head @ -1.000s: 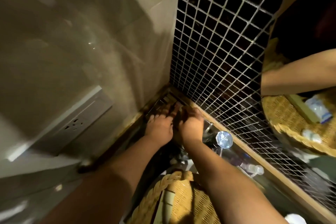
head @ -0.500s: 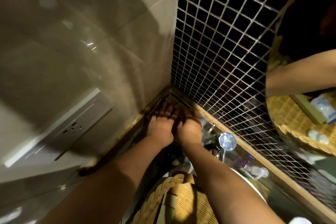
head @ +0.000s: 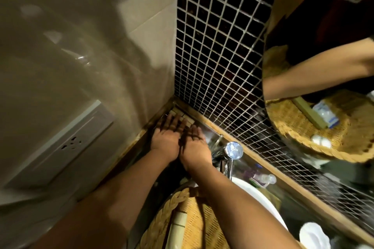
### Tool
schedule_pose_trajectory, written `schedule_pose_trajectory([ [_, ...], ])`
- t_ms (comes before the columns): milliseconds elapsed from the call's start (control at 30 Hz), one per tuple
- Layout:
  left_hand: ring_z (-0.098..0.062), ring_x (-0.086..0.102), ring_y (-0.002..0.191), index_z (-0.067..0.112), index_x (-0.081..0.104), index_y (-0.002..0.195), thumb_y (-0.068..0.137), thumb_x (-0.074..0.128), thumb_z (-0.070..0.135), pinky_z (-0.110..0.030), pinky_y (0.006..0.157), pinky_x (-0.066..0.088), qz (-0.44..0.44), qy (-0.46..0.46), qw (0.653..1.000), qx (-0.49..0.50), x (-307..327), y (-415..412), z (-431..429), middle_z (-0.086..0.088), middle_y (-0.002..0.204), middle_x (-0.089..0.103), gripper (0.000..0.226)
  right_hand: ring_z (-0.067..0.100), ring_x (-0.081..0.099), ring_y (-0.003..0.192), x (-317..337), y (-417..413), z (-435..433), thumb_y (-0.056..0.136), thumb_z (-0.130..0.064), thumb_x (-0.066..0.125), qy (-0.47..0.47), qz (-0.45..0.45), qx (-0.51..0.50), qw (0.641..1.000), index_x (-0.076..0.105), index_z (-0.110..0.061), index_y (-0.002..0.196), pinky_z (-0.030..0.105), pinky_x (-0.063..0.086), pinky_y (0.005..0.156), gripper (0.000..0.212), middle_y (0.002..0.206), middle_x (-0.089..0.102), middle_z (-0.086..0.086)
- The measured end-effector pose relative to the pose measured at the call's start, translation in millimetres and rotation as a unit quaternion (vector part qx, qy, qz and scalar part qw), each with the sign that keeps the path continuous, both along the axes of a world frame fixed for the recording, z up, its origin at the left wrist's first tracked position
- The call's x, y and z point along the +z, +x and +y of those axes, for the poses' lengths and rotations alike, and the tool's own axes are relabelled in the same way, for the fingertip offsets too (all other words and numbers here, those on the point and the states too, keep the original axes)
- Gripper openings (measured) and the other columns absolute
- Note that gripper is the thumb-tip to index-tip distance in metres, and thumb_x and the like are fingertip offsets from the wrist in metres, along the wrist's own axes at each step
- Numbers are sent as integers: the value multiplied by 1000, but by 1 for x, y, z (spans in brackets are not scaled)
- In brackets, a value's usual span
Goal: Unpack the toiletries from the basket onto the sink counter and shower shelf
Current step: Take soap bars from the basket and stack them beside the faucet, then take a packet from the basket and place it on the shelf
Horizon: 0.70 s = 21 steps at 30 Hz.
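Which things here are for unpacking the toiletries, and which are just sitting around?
For the job:
woven yellow straw basket
pale cream tube lying in it
left hand and right hand, both flat, side by side

Just lying about:
shiny chrome tap
white sink basin
white plastic wall socket
wall mirror with a curved edge

basket (head: 194, 226): woven wicker, rough | tap (head: 232, 150): shiny chrome | wall (head: 81, 50): glossy tile | mosaic (head: 218, 46): dark, glazed
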<state>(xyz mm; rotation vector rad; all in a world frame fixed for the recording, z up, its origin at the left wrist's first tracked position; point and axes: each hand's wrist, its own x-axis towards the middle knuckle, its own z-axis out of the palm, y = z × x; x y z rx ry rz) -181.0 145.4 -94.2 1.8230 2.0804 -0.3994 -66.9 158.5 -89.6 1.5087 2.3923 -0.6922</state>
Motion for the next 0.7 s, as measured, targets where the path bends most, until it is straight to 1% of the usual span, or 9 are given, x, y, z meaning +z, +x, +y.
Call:
schedule_pose_trajectory([
  [33,-23,2,153,26,27,154,97,48,42,-42,122,5,-1,7,1000,-5,3,-1,-1,-4,164,19,62,26,-6,152,3,0,-1,103,-39,29,-4,5,-8,1000,9,-5,156,36,-4,123,67,165,3,13],
  [133,-25,19,150,24,27,154,96,50,34,-40,121,13,-34,30,999,9,10,-3,-10,-6,161,28,62,23,-5,152,13,1,-4,101,-41,35,-20,35,-52,998,15,-8,157,37,2,123,67,165,3,8],
  [233,-27,17,150,25,3,159,95,52,34,-42,122,16,-44,63,997,6,22,-3,-23,-9,166,14,81,24,-6,152,35,6,-12,99,-44,41,-6,9,-53,999,5,-5,157,40,3,124,79,166,-3,10],
  [300,-29,17,150,26,-7,158,95,52,39,-42,122,17,-28,79,996,-7,35,1,-33,-10,166,13,87,26,-4,152,55,12,-23,99,-43,39,16,-6,-40,999,3,-3,157,43,5,123,79,165,-2,14],
  [367,-27,13,151,27,-6,159,98,45,42,-41,123,13,-27,84,996,-7,52,7,-44,-8,166,11,81,27,0,152,76,20,-39,100,-36,33,39,-4,-32,999,6,-2,157,43,5,123,71,165,1,15],
  [433,-27,11,152,28,-1,159,100,37,41,-42,123,10,-33,100,994,-13,67,15,-57,-8,166,13,72,27,5,152,94,31,-55,101,-34,30,79,-6,-17,997,10,-2,156,43,4,123,67,165,7,15],
  [500,-28,19,150,28,10,159,100,38,42,-44,122,16,-23,130,991,-32,78,25,-70,-9,163,22,67,27,9,151,106,43,-68,100,-35,30,124,-8,-14,992,14,-2,156,42,2,123,67,164,14,15],
  [567,-28,27,146,29,18,158,99,39,45,-45,118,23,-25,139,988,-58,90,37,-81,-8,160,29,65,28,8,151,116,57,-82,100,-36,30,147,-9,-25,989,14,-2,156,42,0,123,67,163,15,15],
  [700,-28,40,137,31,22,156,95,41,50,-46,109,35,-22,156,978,-140,107,72,-100,-7,153,40,67,27,5,152,127,100,-116,102,-37,28,156,-10,-59,986,11,-3,156,41,0,123,67,164,10,15],
])
